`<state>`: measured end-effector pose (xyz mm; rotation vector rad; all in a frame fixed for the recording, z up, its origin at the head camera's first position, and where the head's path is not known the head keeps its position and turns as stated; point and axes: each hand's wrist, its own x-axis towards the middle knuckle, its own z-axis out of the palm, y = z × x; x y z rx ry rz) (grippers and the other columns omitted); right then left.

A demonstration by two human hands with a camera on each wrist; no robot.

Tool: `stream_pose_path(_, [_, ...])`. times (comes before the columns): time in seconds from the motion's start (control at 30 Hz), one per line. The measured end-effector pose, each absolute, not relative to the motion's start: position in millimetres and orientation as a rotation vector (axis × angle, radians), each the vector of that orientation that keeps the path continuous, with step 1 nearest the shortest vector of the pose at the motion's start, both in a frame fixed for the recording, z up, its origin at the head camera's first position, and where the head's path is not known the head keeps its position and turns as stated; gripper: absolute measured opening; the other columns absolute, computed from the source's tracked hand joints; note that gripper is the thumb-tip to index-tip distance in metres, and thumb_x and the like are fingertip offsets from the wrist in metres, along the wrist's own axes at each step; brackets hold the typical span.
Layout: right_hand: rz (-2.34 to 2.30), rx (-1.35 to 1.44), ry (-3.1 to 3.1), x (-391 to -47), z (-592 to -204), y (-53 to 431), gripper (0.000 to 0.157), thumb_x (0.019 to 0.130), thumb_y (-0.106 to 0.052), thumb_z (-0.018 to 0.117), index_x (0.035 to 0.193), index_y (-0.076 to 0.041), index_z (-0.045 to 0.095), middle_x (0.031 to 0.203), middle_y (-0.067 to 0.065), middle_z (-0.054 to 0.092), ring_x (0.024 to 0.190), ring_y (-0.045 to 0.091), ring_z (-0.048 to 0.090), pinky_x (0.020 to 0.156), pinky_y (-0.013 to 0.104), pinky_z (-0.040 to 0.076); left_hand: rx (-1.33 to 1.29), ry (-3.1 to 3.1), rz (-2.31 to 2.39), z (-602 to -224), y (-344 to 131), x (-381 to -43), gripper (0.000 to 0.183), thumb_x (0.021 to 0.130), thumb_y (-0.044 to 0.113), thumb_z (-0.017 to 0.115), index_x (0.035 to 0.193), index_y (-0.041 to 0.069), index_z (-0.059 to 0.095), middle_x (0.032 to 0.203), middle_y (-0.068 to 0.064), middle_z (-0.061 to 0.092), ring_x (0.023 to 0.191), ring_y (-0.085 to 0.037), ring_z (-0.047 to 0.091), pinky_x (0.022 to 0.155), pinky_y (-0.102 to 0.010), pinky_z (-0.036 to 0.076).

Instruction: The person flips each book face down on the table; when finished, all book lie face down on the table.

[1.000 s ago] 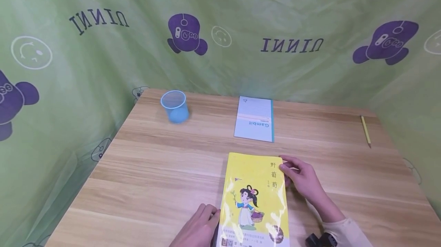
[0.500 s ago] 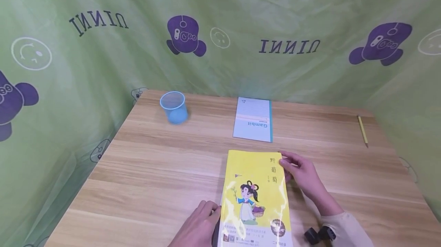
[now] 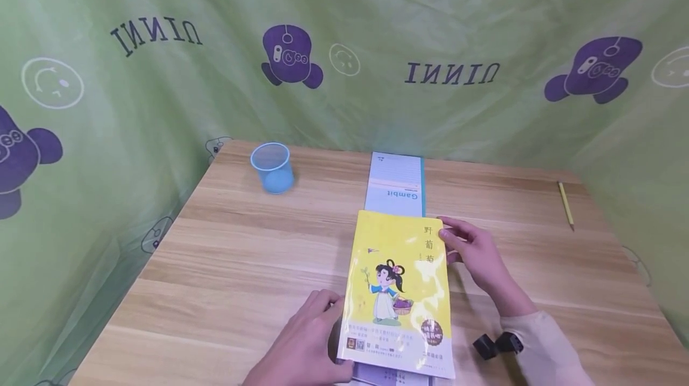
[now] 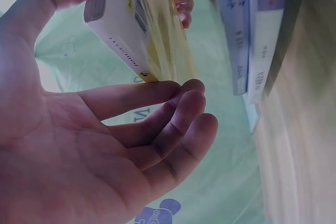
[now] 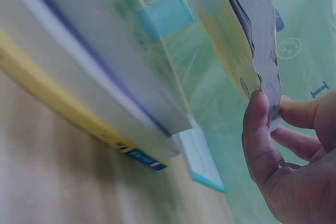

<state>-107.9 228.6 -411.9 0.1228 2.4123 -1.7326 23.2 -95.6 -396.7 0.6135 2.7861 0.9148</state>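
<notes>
A yellow paperback book (image 3: 371, 266) with a cartoon girl on its cover is held up between both hands. At its left near side my left hand (image 3: 304, 338) grips it; the left wrist view shows the thumb and index finger on either side of its corner. My right hand (image 3: 476, 254) pinches the far right corner, thumb on the cover and fingers below. Beneath, apart from the lifted book, lies a stack of books (image 4: 268, 35), also seen edge-on in the right wrist view with a yellow-spined book (image 5: 105, 129) at the bottom. From above, the yellow book mostly hides the stack.
A white and teal notebook (image 3: 395, 182) marked Gambit lies behind, partly overlapped by the yellow book in the head view. A blue mesh cup (image 3: 274, 170) stands at the back left of the wooden table (image 3: 226, 290). A yellow pencil (image 3: 565, 206) lies far right. Green curtain (image 3: 377, 9) surrounds.
The yellow book has risen and moved away from me with both hands, now overlapping the notebook's near end. The purple-covered book below has come into view at the near edge.
</notes>
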Motion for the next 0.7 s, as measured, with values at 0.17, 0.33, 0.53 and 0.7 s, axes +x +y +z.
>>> stream_pose_path(0.17, [-1.734, 0.11, 2.413, -115, -404, 230, 0.052, 0.102, -0.021, 0.06, 0.149, -0.002, 0.047, 0.121, 0.021, 0.061, 0.082, 0.01, 0.066, 0.071, 0.029, 0.065, 0.655, 2.818, 0.927, -393, -95, 18, 0.077, 0.063, 0.029, 0.085, 0.136, 0.024, 0.06, 0.119, 0.01, 0.055, 0.107, -0.007, 0.046, 0.086, -0.023, 0.05])
stream_pose_path(0.33, [-1.738, 0.12, 2.407, -119, -399, 229, 0.053, 0.102, -0.024, 0.061, 0.149, -0.003, 0.046, 0.122, 0.02, 0.061, 0.084, 0.01, 0.066, 0.072, 0.028, 0.064, 0.676, 2.853, 0.918, -390, -96, 14, 0.077, 0.062, 0.03, 0.085, 0.135, 0.025, 0.061, 0.12, 0.011, 0.057, 0.108, -0.006, 0.047, 0.088, -0.024, 0.051])
stream_pose_path(0.53, [-1.779, 0.126, 2.384, -121, -398, 228, 0.052, 0.102, -0.021, 0.061, 0.149, -0.002, 0.047, 0.117, 0.013, 0.062, 0.084, 0.009, 0.066, 0.074, 0.028, 0.065, 0.671, 2.855, 0.917, -389, -96, 13, 0.073, 0.063, 0.03, 0.084, 0.132, 0.022, 0.062, 0.122, 0.011, 0.056, 0.11, -0.006, 0.048, 0.089, -0.024, 0.052])
stream_pose_path(0.7, [-1.8, 0.123, 2.372, -122, -397, 227, 0.052, 0.102, -0.022, 0.061, 0.148, -0.001, 0.047, 0.113, 0.007, 0.062, 0.084, 0.008, 0.067, 0.074, 0.028, 0.065, 0.664, 2.841, 0.947, -388, -97, 12, 0.075, 0.062, 0.029, 0.084, 0.134, 0.021, 0.062, 0.125, 0.011, 0.057, 0.113, -0.006, 0.049, 0.095, -0.028, 0.053])
